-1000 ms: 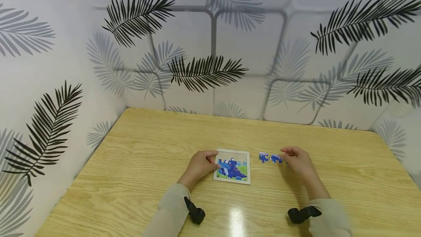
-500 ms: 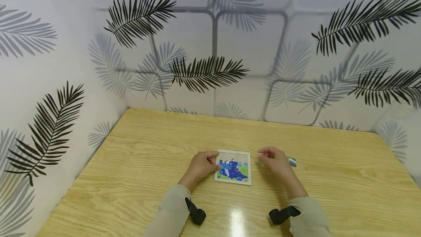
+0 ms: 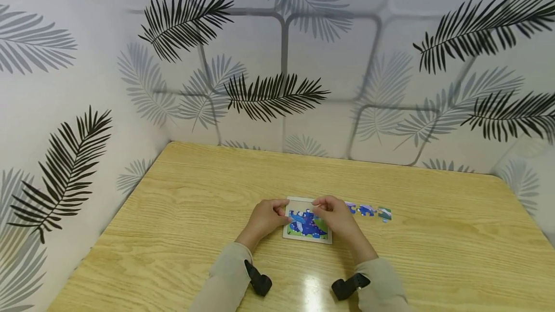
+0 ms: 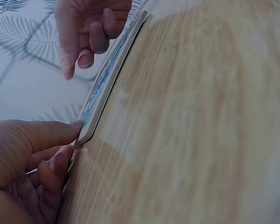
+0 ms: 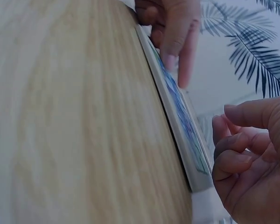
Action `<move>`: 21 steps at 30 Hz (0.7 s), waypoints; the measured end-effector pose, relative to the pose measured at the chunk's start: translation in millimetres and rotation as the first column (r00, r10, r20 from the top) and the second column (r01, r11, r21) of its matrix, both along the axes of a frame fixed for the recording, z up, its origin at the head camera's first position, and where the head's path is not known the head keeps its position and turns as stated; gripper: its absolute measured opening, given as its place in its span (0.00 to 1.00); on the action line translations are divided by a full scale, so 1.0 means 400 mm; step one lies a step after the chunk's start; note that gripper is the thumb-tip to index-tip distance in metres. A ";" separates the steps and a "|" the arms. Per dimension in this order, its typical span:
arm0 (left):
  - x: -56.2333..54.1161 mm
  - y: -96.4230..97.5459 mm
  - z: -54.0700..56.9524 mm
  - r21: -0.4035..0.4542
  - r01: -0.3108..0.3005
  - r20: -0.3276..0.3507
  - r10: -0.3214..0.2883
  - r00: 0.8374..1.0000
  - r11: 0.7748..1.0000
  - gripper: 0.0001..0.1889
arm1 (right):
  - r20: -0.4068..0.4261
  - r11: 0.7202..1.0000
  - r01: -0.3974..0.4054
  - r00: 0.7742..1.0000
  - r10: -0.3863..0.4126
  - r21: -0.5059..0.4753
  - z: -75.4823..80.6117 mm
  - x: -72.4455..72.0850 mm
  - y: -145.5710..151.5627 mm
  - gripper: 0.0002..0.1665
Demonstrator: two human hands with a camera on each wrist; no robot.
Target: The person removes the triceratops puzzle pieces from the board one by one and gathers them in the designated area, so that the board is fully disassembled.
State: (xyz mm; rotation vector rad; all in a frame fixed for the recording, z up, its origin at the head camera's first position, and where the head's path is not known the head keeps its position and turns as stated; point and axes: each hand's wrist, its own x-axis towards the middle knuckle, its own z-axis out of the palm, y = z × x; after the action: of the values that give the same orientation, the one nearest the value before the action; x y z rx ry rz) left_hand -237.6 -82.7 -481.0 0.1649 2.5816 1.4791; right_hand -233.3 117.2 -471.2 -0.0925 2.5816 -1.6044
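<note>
A square jigsaw puzzle tray (image 3: 305, 240) with a pale rim lies on the table, its picture a blue dinosaur (image 3: 310, 229) on green. At its left edge, my left hand (image 3: 265, 218) pinches the rim, thumb on top, as the left wrist view also shows at the tray's corner (image 4: 86, 136). My right hand (image 3: 340, 220) is over the tray's upper right part and hides some of the picture. In the right wrist view this hand (image 5: 256, 149) has thumb and index fingertips together, the other fingers curled. I cannot tell whether a small piece is between them.
To the right of the tray, three loose puzzle pieces lie in a row: a purple-blue piece (image 3: 350, 207), a blue piece (image 3: 366, 210) and a green-grey piece (image 3: 384, 214). The wooden table (image 3: 208, 177) meets a leaf-patterned wall (image 3: 325, 124) behind.
My right hand has moved left, from above the loose pieces to over the tray, uncovering the row of pieces. The left hand keeps its grip on the tray's left edge.
</note>
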 end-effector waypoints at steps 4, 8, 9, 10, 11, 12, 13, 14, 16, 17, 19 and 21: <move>0.000 0.003 -0.002 -0.001 0.012 -0.014 -0.012 1.000 1.000 0.25 | -0.023 0.997 -0.072 0.997 0.073 0.034 -0.006 0.005 -0.025 0.07; 0.001 0.005 -0.002 0.002 0.021 -0.016 -0.021 1.000 1.000 0.25 | -0.030 0.989 -0.133 0.990 0.135 0.065 -0.009 0.009 -0.040 0.09; 0.001 0.005 -0.001 0.003 0.022 -0.016 -0.022 1.000 1.000 0.25 | -0.023 0.987 -0.142 0.989 0.144 0.069 -0.010 0.009 -0.042 0.09; 0.002 0.005 -0.001 0.003 0.024 -0.015 -0.024 1.000 1.000 0.25 | -0.019 0.986 -0.150 0.988 0.152 0.076 -0.011 0.009 -0.044 0.10; 0.002 0.006 0.000 0.003 0.025 -0.014 -0.025 1.000 1.000 0.25 | -0.014 0.984 -0.155 0.987 0.157 0.083 -0.011 0.009 -0.045 0.10; 0.002 0.006 0.001 0.002 0.027 -0.014 -0.027 1.000 1.000 0.25 | -0.008 0.983 -0.158 0.987 0.159 0.092 -0.013 0.008 -0.045 0.10; 0.003 0.006 0.002 0.004 0.029 -0.013 -0.029 1.000 1.000 0.25 | -0.006 0.982 -0.160 0.987 0.162 0.102 -0.014 0.008 -0.046 0.11; 0.003 0.006 0.002 0.006 0.030 -0.012 -0.030 0.999 1.000 0.25 | -0.002 0.981 -0.162 0.987 0.163 0.107 -0.014 0.007 -0.046 0.11; 0.002 0.005 0.002 0.010 0.030 -0.010 -0.030 1.000 1.000 0.25 | -0.019 0.974 -0.180 0.983 0.185 0.137 -0.012 0.009 -0.047 0.12; 0.001 0.004 0.002 0.011 0.029 -0.006 -0.029 1.000 1.000 0.25 | -0.028 0.969 -0.189 0.980 0.195 0.158 -0.011 0.009 -0.049 0.13; 0.000 0.002 0.001 0.014 0.027 -0.004 -0.027 1.000 1.000 0.25 | -0.045 0.958 -0.199 0.976 0.212 0.208 -0.010 0.008 -0.054 0.14; 0.000 0.001 0.001 0.016 0.024 0.001 -0.024 1.000 1.000 0.25 | -0.052 0.948 -0.201 0.974 0.220 0.246 -0.008 0.008 -0.059 0.14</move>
State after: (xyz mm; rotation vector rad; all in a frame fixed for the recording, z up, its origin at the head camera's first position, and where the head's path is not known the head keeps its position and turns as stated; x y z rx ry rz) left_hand -237.6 -82.3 -480.8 0.1960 2.5582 1.4921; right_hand -230.1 93.5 -474.5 -0.4052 2.6933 -1.2317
